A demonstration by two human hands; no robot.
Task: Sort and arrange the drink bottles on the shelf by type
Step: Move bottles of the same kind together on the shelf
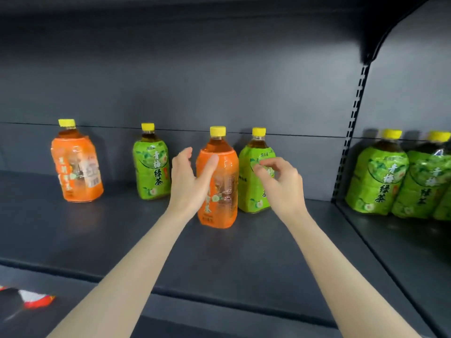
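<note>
Orange bottle (full, likely heavy, slick) is inviting a mid-body grip; left hand and right hand are hovering, fingers loose, empty.

Two bare forearms show, uncovered from the wrists to the bottom edge of the view. The left forearm and the right forearm are slim and smooth, narrowing toward the wrists. The left hand and the right hand are bare too, with slender fingers; the fingernails are too blurred to make out.
</note>
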